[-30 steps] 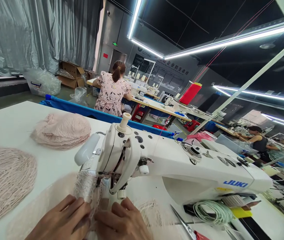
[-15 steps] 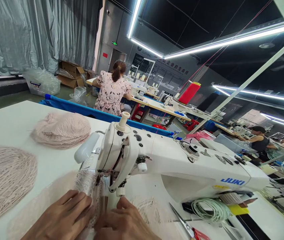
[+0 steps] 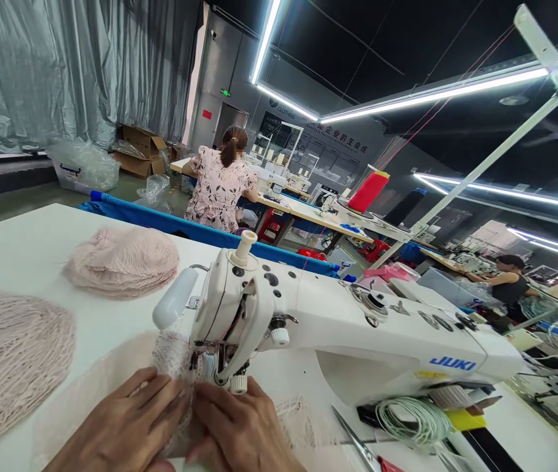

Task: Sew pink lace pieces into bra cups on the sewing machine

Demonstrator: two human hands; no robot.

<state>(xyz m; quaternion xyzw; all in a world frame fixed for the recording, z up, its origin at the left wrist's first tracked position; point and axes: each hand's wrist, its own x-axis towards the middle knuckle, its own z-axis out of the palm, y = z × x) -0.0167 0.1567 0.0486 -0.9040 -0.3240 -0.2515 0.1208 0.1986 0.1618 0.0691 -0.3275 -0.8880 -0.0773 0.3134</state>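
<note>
A white sewing machine [image 3: 357, 328] stands on the white table [image 3: 37, 242]. A pale pink lace piece [image 3: 173, 357] lies under its needle area. My left hand [image 3: 121, 426] presses flat on the lace to the left of the presser foot. Beside it, my right hand [image 3: 244, 426] lies on the lace just in front of the needle, fingertips close to the foot. The two hands almost touch each other. Both pin the fabric down rather than grasp it.
Two stacks of pink lace pieces [image 3: 124, 262] [image 3: 8, 360] lie on the table's left. Scissors [image 3: 362, 449] and a coil of green cord [image 3: 406, 419] sit under the machine arm. A red thread cone [image 3: 368, 190] stands behind. A person in a floral top [image 3: 219, 183] and another person [image 3: 507, 282] work farther off.
Both hands have crept forward toward the presser foot with the lace, and the view has shifted slightly.
</note>
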